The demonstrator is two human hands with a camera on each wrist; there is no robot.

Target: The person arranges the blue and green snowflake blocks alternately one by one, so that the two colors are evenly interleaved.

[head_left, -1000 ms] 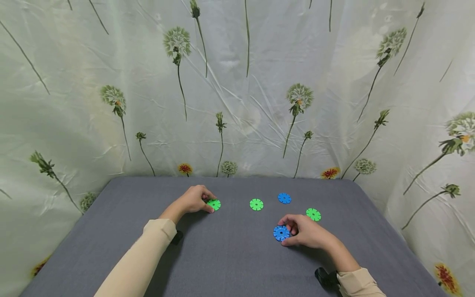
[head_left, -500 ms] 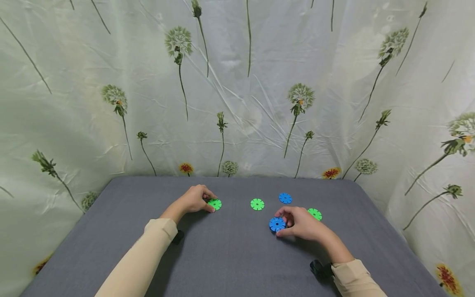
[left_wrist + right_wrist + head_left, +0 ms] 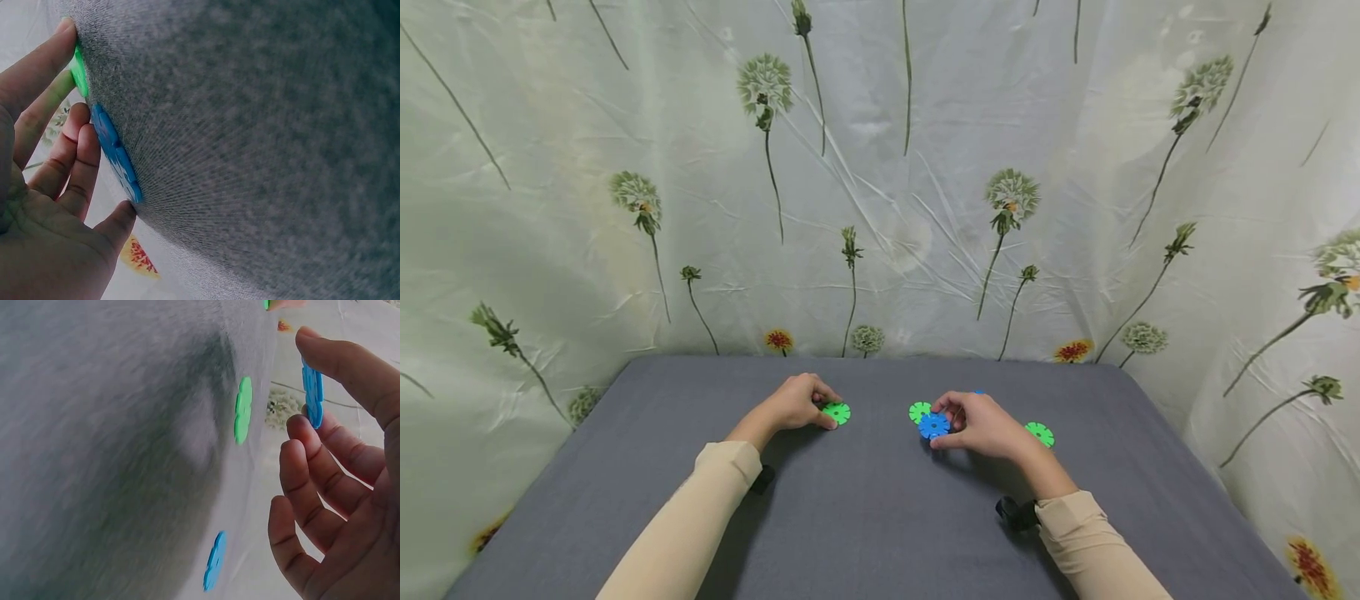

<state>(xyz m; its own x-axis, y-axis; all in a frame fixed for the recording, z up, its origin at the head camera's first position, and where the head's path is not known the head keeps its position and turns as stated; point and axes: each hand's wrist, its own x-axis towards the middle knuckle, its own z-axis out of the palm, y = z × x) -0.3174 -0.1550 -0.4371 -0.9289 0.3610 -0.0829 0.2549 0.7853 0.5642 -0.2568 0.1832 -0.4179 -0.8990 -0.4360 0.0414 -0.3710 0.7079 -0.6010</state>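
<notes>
Over the grey desk [image 3: 865, 517], right hand [image 3: 981, 427] pinches a blue disc [image 3: 934, 426] beside a green disc [image 3: 919, 411]; left hand [image 3: 793, 403] pinches another green disc [image 3: 836, 412].

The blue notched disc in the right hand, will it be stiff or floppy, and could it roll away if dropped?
Probably stiff: the blue disc looks flat pinched by the right hand. Likely light, since fingertips alone hold it. Thin and round, it might roll briefly on edge.
</notes>
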